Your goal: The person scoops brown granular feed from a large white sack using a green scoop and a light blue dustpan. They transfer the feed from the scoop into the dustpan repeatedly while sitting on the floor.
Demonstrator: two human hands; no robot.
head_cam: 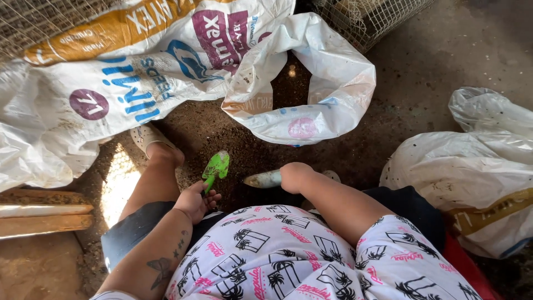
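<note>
My left hand (195, 203) is closed around the handle of a small green trowel (216, 166), its blade pointing up over the dark soil on the ground (233, 144). My right hand (294, 175) is closed in a fist on a pale, dirty hand tool (264, 179) that points left, low above the soil. The two tools lie close together, a short gap apart. Just beyond them an open white sack (333, 105) gapes, with dark soil inside (291, 75). My left foot in a pale sandal (145, 137) rests on the ground at the left.
A large printed white and orange feed sack (127, 72) lies across the upper left. Another crumpled white sack (472, 172) sits at the right. Wire mesh cages (372, 16) stand at the back. Wooden planks (39, 216) lie at the left edge.
</note>
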